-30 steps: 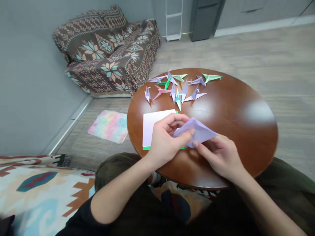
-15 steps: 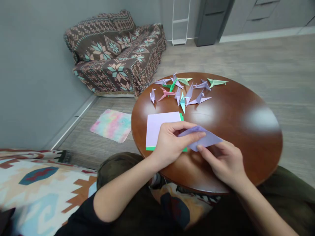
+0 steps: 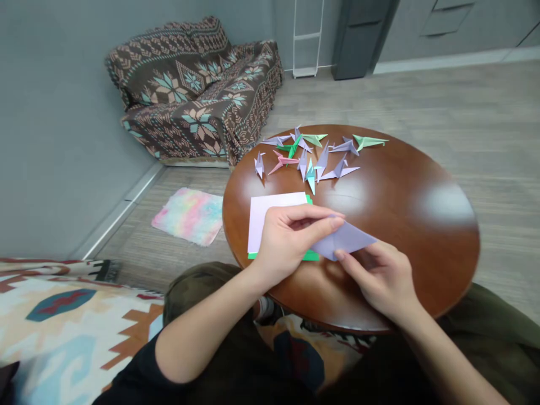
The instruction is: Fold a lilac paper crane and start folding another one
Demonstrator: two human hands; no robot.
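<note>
"Lilac paper [image 3: 346,241], folded to a point: who has it?"

"Both hands. The left hand [image 3: 291,242] has its fingers curled toward the paper, the fingertips [image 3: 333,222] pressing on its upper edge. The right hand [image 3: 377,278] comes in from the other side, its fingertips [image 3: 340,255] at the lower edge."

"So they're clamped on it, not apart?"

"Clamped, yes, each from its own side, with the paper bridging the small gap between them. It's held over a round wooden table [image 3: 422,270], though I can't tell whether it touches the top."

"What's just beside it?"

"A pale lilac sheet [image 3: 272,216] lies on a green sheet [image 3: 311,256], both partly under the left hand, with the green showing along two edges."

"And further out?"

"Origami cranes [image 3: 312,163] sit in a loose cluster near the far rim, in lilac, green and turquoise, with a pink crane [image 3: 282,161] among them. Past the table, a tie-dyed cloth [image 3: 188,216] lies on the floor and a brown patterned sofa [image 3: 189,95] stands against the wall, with a white rack [image 3: 307,39] and a grey cabinet [image 3: 358,39] beyond. A bright patterned blanket [image 3: 71,332] fills the near left corner."
</note>
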